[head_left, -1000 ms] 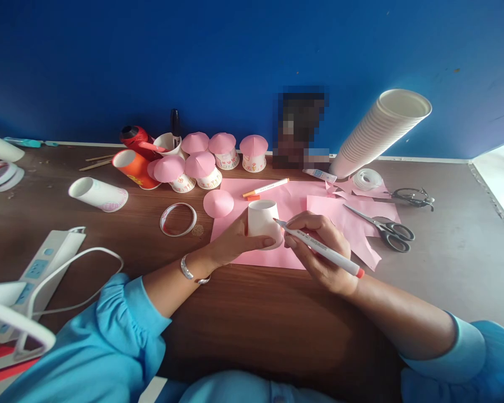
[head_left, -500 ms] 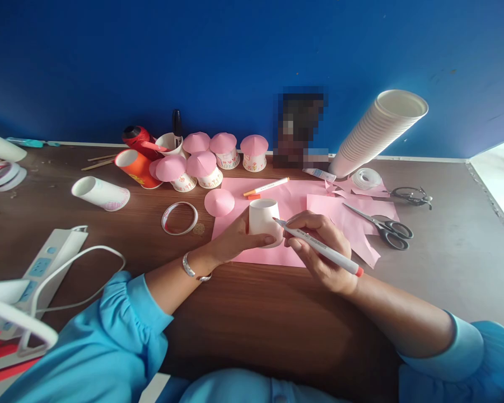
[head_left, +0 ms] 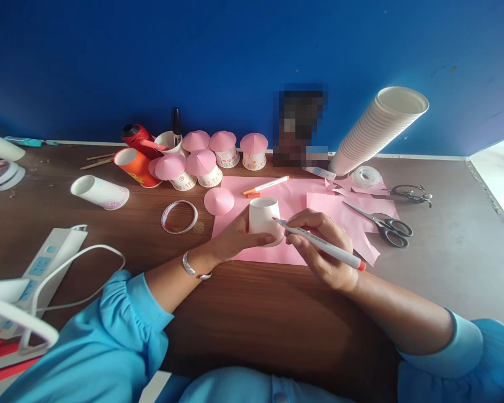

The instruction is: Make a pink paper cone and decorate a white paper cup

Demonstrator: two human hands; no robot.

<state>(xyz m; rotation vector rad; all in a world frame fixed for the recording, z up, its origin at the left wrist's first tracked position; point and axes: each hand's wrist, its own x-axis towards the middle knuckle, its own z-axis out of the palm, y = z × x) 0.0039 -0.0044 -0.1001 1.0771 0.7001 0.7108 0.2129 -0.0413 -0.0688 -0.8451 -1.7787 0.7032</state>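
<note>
Left hand (head_left: 235, 238) is clamping the white cup (head_left: 262, 215) over the pink paper (head_left: 252, 256), probably steadying it; can't tell if it's touching down. Right hand (head_left: 330, 249) is pinching the marker (head_left: 323, 243) near the front, likely for fine control, and aiming it at the cup's right side. Scissors (head_left: 382, 225) are lying off right, seemingly parked aside.
</note>
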